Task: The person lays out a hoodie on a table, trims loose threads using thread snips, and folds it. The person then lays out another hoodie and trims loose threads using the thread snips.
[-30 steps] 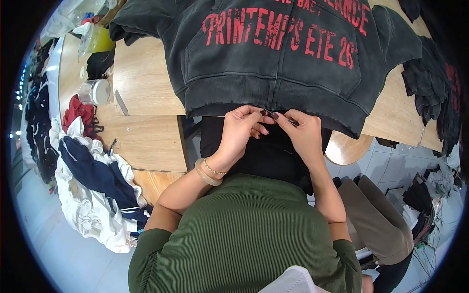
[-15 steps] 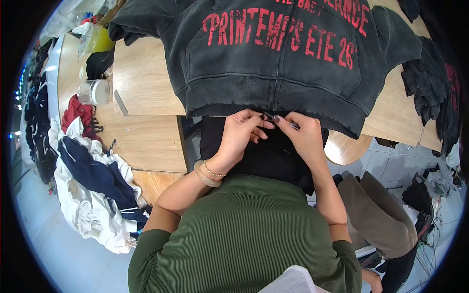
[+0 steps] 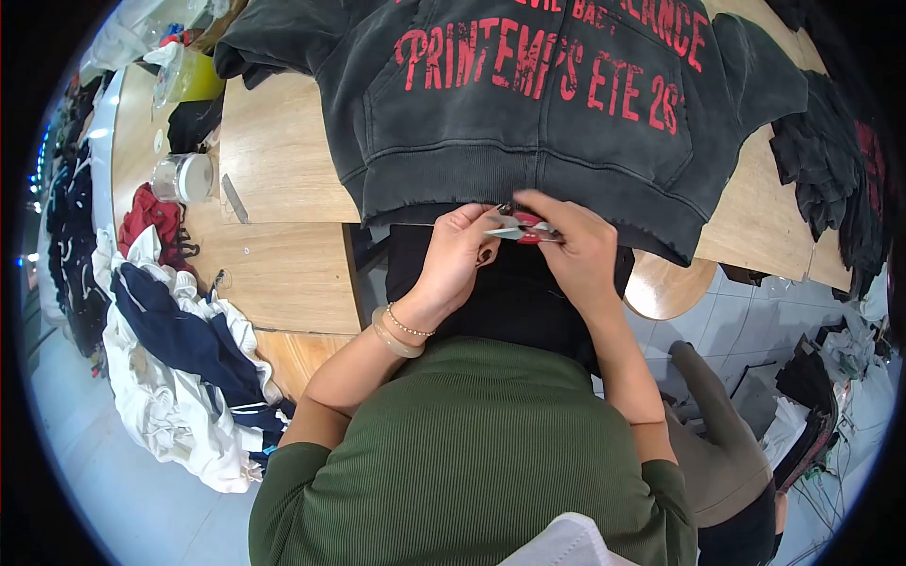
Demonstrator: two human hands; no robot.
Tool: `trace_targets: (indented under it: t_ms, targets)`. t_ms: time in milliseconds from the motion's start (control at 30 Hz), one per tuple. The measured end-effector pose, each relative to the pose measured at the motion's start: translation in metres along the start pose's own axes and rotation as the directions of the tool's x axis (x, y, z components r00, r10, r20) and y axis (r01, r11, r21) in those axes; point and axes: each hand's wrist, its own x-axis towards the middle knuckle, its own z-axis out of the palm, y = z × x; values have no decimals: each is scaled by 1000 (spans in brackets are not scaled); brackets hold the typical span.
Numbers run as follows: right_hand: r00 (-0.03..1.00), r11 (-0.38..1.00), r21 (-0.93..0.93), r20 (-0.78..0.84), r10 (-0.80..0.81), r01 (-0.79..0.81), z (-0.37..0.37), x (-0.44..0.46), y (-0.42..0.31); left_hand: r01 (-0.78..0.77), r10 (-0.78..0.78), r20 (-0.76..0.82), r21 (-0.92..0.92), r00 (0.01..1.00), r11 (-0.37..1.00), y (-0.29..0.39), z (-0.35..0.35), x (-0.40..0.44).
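A faded black hoodie (image 3: 528,123) with red lettering lies spread on the table, its ribbed hem toward me at the front edge. My left hand (image 3: 461,253), with bangles at the wrist, is closed in a pinch at the middle of that hem. My right hand (image 3: 578,243) grips small red-handled thread snips (image 3: 530,228). The silver blades point left, toward my left fingers, just below the hem. Fingers partly hide exactly what bit of cloth is pinched.
White and navy clothes (image 3: 184,349) hang in a heap at left. A clear jar (image 3: 184,177) stands near a red cloth (image 3: 151,226). Dark garments (image 3: 819,151) lie on the right. A round stool (image 3: 672,283) and another person's leg (image 3: 727,453) are at right.
My right hand has turned, so the red snips and their blades now show beside my left fingers. The hoodie has shifted slightly. The other person at right has moved.
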Motion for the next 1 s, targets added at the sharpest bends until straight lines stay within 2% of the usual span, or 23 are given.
trace_targets:
  t_ms: [33, 67, 100, 133, 167, 300, 333, 400, 433, 467, 500, 533, 567, 633, 667, 700, 733, 767, 833, 867, 900, 967, 1000]
  targets:
    - [993, 992, -49, -28, -119, 117, 8, -1, 8, -34, 36, -41, 29, 999, 999, 3, 5, -3]
    - [992, 991, -49, -28, -123, 122, 8, -1, 6, -69, 74, -82, 58, 994, 996, 4, 9, -3]
    - [987, 973, 182, -51, 153, -141, 9, -2, 3, -75, 79, -84, 56, 993, 996, 4, 11, -2]
    - [908, 834, 400, -9, 418, -380, 9, -2, 0, -80, 88, -110, 77, 990, 994, 3, 13, -1]
    - [843, 653, 626, 10, 538, -425, 6, 3, -1, -82, 95, -134, 98, 986, 992, 3, 13, -1]
    - [843, 700, 552, 11, 538, -454, -29, 0, 7, -81, 93, -103, 113, 990, 990, -2, 6, 2]
    - [841, 770, 379, 40, 540, -513, -40, 0, -2, -81, 91, -82, 127, 992, 989, -4, 3, 3]
    - [914, 878, 286, -14, 404, -384, -41, -3, -11, -82, 91, -57, 144, 994, 986, -2, 3, 2]
    - [910, 854, 360, -33, 414, -376, -33, -8, -8, -85, 94, -70, 128, 993, 988, -1, 5, 1]
    - [962, 953, 153, -37, 271, -262, -33, -6, -7, -88, 97, -79, 112, 992, 990, 0, 8, 1]
    - [992, 990, -63, -9, 126, -126, -35, -4, -7, -88, 96, -70, 113, 993, 990, -1, 7, 1]
    - [987, 980, -133, 37, 157, -151, -34, -3, -13, -84, 91, -58, 111, 994, 990, -3, 3, 2]
    - [994, 991, -97, 46, 102, -97, -29, -6, -9, -80, 85, -46, 109, 995, 991, -2, 2, 2]
    - [986, 989, 41, 97, 137, -141, -28, -11, -8, -46, 52, -45, 141, 998, 989, -1, 4, 2]
    - [970, 978, 84, 171, 174, -191, -33, -15, -6, -11, 21, -58, 172, 998, 985, 2, 5, 1]
    - [971, 978, 77, 162, 178, -192, -37, -16, -5, -11, 20, -46, 173, 999, 985, 7, 5, -2]
    - [941, 866, 368, 109, 322, -339, -41, -18, -5, 51, -66, 24, 393, 998, 918, 12, 5, -5]
    - [881, 658, 629, 96, 464, -415, -48, -20, -4, 85, -163, 78, 595, 984, 799, 17, 7, -8]
    - [889, 666, 701, -103, 447, -254, -68, -19, 21, 38, -155, 131, 635, 979, 772, 28, 17, -8]
    - [920, 648, 760, -215, 327, -52, -80, -10, 31, -157, 12, 219, 658, 976, 736, 32, 18, -3]
    - [878, 657, 754, -324, 352, 15, -92, -1, 37, -345, 175, 310, 660, 934, 667, 38, 21, 4]
    - [821, 676, 734, -421, 386, 59, -111, 13, 49, -632, 466, 487, 740, 739, 229, 61, 35, 28]
    - [756, 670, 736, -493, 431, 98, -113, 24, 50, -644, 502, 504, 751, 703, 146, 70, 43, 37]
